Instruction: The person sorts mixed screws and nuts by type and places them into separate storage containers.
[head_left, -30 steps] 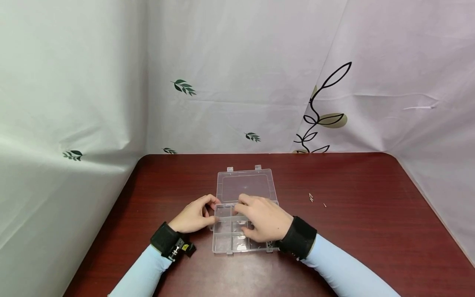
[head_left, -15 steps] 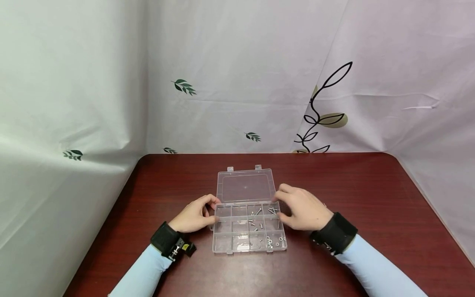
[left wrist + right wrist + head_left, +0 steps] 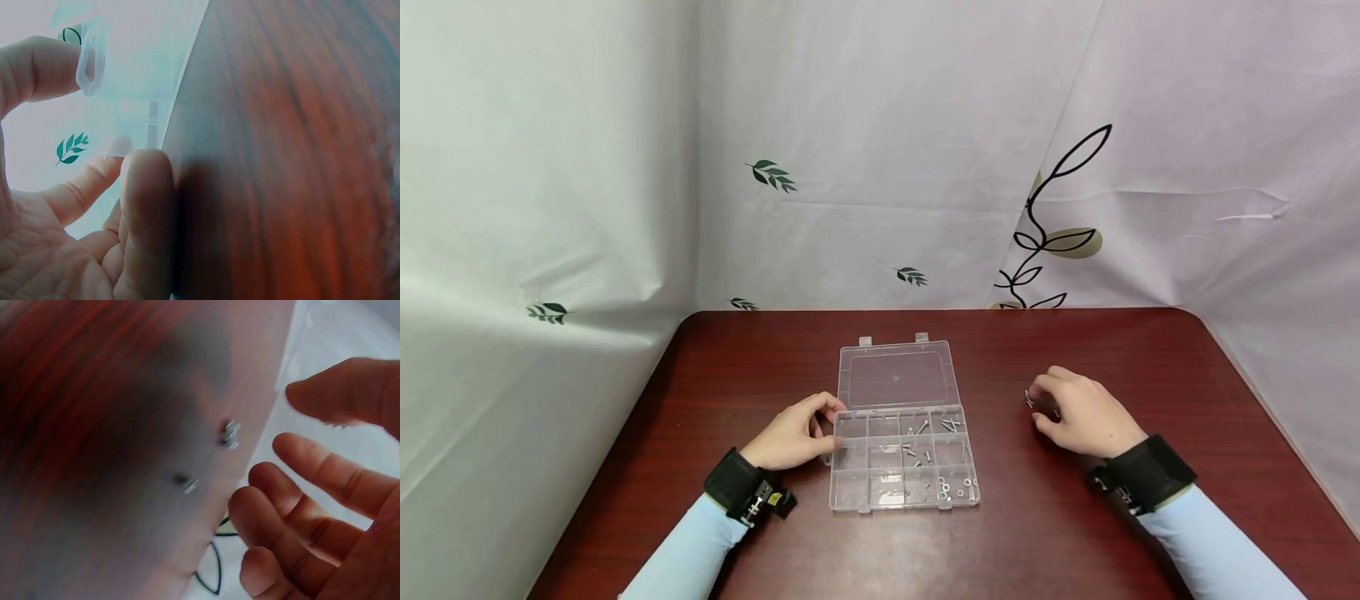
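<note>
A clear plastic compartment box [image 3: 848, 492] lies on the table with its lid [image 3: 895, 379] folded back. Several screws [image 3: 922, 427] and small washers [image 3: 945, 485] lie in its right-hand compartments. My left hand [image 3: 790, 435] holds the box's left side; in the left wrist view its thumb and fingers meet the clear plastic edge. To the right of the box, my right hand [image 3: 1086, 412] hovers low over loose small screws [image 3: 1028, 399], fingers bent and apart. The right wrist view shows a screw cluster [image 3: 230, 434] and another small screw [image 3: 189, 485] beyond the fingertips, nothing between them.
The dark red wooden table [image 3: 760, 358] reaches back to a pale fabric backdrop [image 3: 880, 150] with leaf prints. Fabric also hangs along the left and right sides. A black wrist strap with a camera [image 3: 748, 492] sits on the left forearm.
My right hand has left the box's compartments and moved right to the loose screws, uncovering the screws and washers inside. The left hand and the box have stayed put.
</note>
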Available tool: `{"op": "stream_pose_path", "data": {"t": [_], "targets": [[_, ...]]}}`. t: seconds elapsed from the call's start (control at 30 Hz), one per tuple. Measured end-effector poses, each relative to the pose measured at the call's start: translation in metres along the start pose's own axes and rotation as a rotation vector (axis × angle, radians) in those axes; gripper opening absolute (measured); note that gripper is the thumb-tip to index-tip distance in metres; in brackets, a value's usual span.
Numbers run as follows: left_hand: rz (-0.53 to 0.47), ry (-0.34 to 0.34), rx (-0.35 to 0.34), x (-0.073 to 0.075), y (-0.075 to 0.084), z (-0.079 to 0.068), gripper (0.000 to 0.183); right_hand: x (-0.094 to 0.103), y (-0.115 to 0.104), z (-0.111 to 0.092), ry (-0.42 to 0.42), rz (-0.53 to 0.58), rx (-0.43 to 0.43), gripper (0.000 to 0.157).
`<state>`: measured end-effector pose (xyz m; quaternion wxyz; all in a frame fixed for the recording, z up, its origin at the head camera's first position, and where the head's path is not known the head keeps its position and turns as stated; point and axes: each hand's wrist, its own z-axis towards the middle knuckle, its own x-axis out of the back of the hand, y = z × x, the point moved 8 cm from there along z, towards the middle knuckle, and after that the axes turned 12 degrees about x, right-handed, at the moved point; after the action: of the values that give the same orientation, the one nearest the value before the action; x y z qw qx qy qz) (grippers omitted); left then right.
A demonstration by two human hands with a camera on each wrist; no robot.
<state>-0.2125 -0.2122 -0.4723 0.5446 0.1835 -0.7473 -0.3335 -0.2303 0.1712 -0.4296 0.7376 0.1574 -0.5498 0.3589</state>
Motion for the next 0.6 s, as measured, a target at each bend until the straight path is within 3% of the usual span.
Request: {"op": "stream_pose_path", "data": {"t": [0.37,0.6], "targets": [[0.0,0.0,-0.007,0.0,0.0,0.0,0.041,-0.008,0.019,-0.015,-0.081,0.005,-0.109,0.011],[0.005,-0.001,0.003,0.0,-0.001,0.0,0.041,-0.011,0.022,-0.015,-0.107,0.005,-0.133,0.016]]}}
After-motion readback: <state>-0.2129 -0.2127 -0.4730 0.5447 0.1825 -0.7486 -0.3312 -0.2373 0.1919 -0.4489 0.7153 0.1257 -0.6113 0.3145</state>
